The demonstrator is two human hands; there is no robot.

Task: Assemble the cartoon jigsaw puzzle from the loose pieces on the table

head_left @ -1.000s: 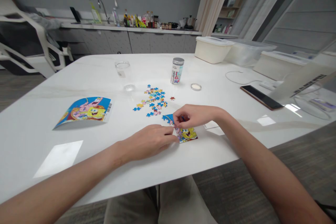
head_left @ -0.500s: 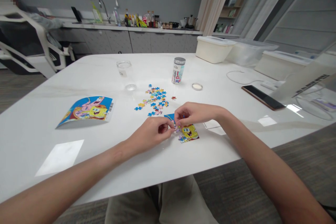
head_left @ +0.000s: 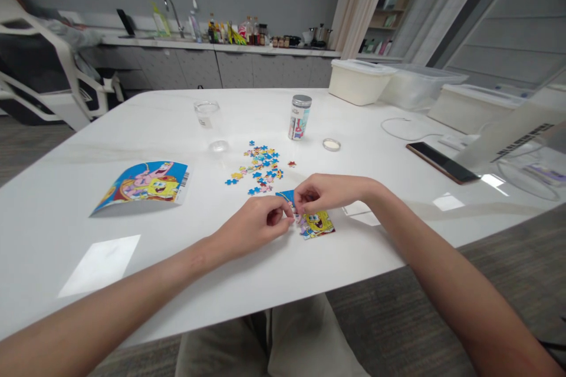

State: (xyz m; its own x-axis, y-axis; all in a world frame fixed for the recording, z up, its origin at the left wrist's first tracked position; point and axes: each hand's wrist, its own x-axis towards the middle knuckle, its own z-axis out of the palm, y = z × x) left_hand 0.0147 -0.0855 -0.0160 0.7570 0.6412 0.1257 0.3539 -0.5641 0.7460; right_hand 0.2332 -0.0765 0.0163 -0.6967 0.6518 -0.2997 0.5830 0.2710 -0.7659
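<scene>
Lying on the table [head_left: 375,159], the part-built puzzle [head_left: 319,225] is the clock's ctr, its top partly hidden by the R hand [head_left: 325,191] at 12. R hand: fingers curled, thumb & index tips close tog. over the puzzle; can't tell if a pc is btwn them. L hand [head_left: 254,221] at 9: half curled, thumb & index near meeting at the puzzle's L edge; can't tell if it grips anything.

Loose pcs [head_left: 263,159] strewn btwn 10 & 11; red pc [head_left: 292,163] apart from them, at 11. Clear jar [head_left: 204,122] at 10, upright, label on its side. Can [head_left: 299,121] at 12, upright, silver lid on, contents hidden; flat cap [head_left: 331,144] near it, just past 12. Pic sheet [head_left: 154,182] btwn 9 & 10, bowed. Phone [head_left: 442,163] flat at 2.

Farther out: cream bin [head_left: 358,82] at 1, lid on, contents hidden; cloudy tub [head_left: 418,89] beside it, btwn 1 & 2, contents can't tell; 2nd bin [head_left: 473,111] at 2, lidded, contents hidden.
</scene>
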